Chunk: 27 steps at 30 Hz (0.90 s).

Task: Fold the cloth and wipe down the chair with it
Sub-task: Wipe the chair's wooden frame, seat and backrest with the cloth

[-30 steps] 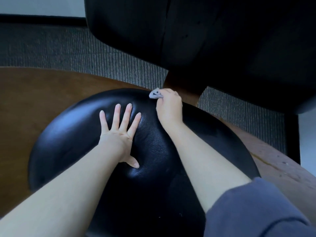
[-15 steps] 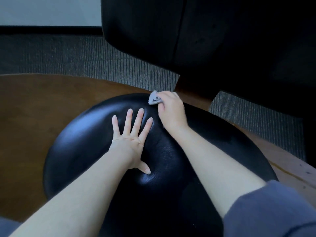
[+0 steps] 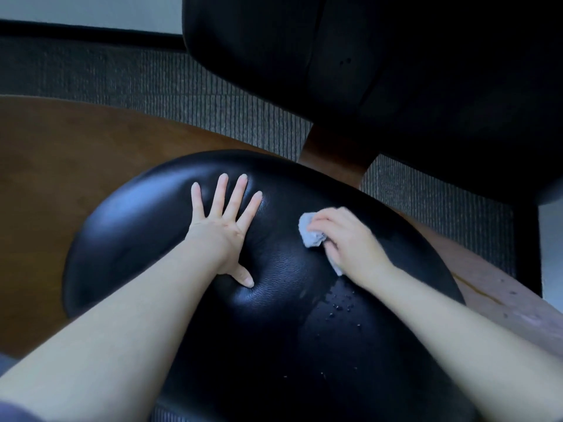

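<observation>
Head view
Chair: a rounded, glossy black leather chair seat (image 3: 274, 330) filled the middle, its black padded backrest (image 3: 396, 71) above, on a curved brown wooden frame (image 3: 76, 166).
Left hand: the left hand (image 3: 222, 229) lay flat on the seat, palm down, 4 fingers spread apart, thumb pressing a dent into the leather; it held nothing.
Right hand: the right hand (image 3: 347, 239) was clamped on a small bunched grey cloth (image 3: 310, 231), pressing it onto the seat's right side.
Droplets: small water droplets (image 3: 341, 306) sat just below the right wrist.
Floor: grey ribbed carpet (image 3: 152, 80).
</observation>
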### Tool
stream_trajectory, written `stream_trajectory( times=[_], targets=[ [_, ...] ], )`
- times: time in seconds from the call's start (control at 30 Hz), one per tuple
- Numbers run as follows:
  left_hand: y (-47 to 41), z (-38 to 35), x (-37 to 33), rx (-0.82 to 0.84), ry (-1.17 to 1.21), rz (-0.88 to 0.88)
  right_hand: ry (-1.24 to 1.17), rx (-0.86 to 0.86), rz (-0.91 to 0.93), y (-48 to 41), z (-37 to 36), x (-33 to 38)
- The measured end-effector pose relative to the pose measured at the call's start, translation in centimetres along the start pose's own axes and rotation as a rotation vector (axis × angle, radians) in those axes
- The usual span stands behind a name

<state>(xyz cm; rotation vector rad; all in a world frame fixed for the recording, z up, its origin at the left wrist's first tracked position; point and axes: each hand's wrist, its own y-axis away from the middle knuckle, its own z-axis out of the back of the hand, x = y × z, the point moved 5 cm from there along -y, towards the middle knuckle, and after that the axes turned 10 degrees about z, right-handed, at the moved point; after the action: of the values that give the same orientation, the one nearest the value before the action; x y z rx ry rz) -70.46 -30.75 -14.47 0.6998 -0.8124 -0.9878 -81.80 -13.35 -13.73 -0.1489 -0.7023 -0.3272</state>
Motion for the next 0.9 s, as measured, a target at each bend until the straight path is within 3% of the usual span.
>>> stream_trajectory(
  times=[0.13, 0.2, 0.27, 0.33, 0.4, 0.47, 0.5, 0.63, 0.67, 0.7, 0.77, 0.8, 0.83, 0.9],
  targets=[
    [0.1, 0.0, 0.0, -0.04, -0.032, 0.022, 0.1, -0.199, -0.4, -2.7, 1.8, -4.1],
    [0.3, 0.0, 0.0, -0.061, -0.042, 0.02, -0.027, -0.19, -0.29, -1.7, 0.6, -1.0],
    [0.6, 0.1, 0.1, -0.107, -0.026, 0.008, -0.105, 0.011, -0.011, 1.8, -1.4, 4.1],
    [0.9, 0.2, 0.2, -0.182, -0.008, -0.011, -0.084, 0.173, 0.079, 3.8, -1.8, 4.9],
    [1.5, 0.1, 0.4, -0.246, 0.007, -0.025, -0.058, 0.137, -0.158, 2.2, -0.4, 1.8],
    [2.3, -0.1, 0.3, -0.295, 0.021, -0.033, -0.008, -0.069, -0.401, 1.1, 0.5, 0.1],
    [2.9, -0.3, 0.3, -0.315, 0.03, -0.036, -0.007, -0.13, -0.427, 1.2, 0.0, 1.3],
    [6.0, -1.9, 0.1, -0.384, 0.117, -0.05, -0.11, 0.159, -0.012, 6.1, -4.2, 9.9],
    [6.8, -2.5, 0.1, -0.386, 0.127, -0.057, -0.121, 0.203, 0.021, 6.2, -3.6, 9.8],
    [7.5, -3.3, 0.1, -0.385, 0.117, -0.062, -0.091, 0.208, -0.08, 5.5, -2.9, 8.2],
    [8.7, -5.4, 0.3, -0.38, 0.081, -0.07, 0.032, 0.06, -0.427, 4.2, -1.4, 5.0],
    [9.2, -6.4, 0.5, -0.387, 0.088, -0.067, 0.053, -0.014, -0.515, 4.1, -1.5, 5.1],
    [9.7, -7.2, 0.8, -0.404, 0.114, -0.061, 0.019, -0.03, -0.478, 4.4, -2.4, 6.9],
    [10.5, -8.3, 1.3, -0.43, 0.173, -0.043, -0.137, 0.139, -0.193, 6.7, -5.6, 12.8]
  ],
)
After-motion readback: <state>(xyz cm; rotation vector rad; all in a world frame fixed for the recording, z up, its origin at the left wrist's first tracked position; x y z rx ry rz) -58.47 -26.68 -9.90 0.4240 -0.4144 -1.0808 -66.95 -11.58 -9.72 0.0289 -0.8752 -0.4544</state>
